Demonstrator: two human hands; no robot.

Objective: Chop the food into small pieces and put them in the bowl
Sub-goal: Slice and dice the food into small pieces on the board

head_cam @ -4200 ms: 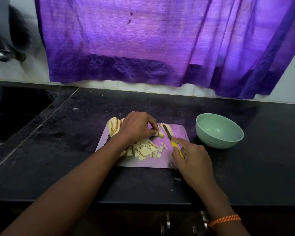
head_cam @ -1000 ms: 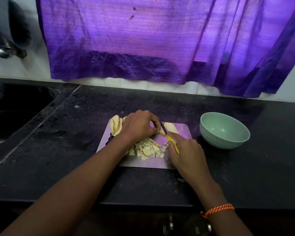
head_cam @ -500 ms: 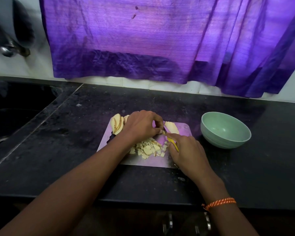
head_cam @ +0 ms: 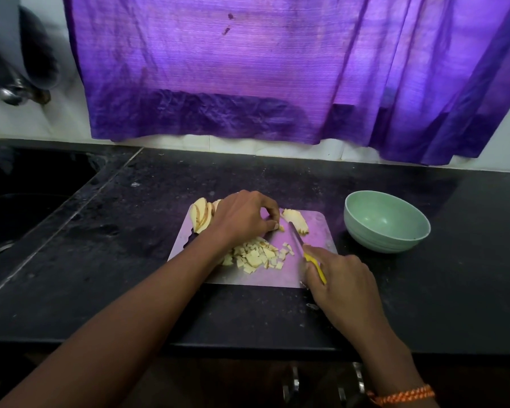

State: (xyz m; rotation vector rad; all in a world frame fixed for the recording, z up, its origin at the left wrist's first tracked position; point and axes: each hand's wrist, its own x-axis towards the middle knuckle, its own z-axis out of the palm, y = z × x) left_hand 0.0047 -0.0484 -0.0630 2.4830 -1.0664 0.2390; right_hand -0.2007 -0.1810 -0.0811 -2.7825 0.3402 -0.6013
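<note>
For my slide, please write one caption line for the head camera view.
Left hand steadies a slice while the right hand cuts with a yellow-handled knife beside the green bowl.

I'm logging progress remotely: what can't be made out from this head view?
- Piece under the left hand: its curled fingers hide most of it.
- Yellow-handled knife: right hand covers the handle's end.
- Pale green round bowl: near wall hides the bottom.
- Dark sink: cut off by the left edge.
</note>
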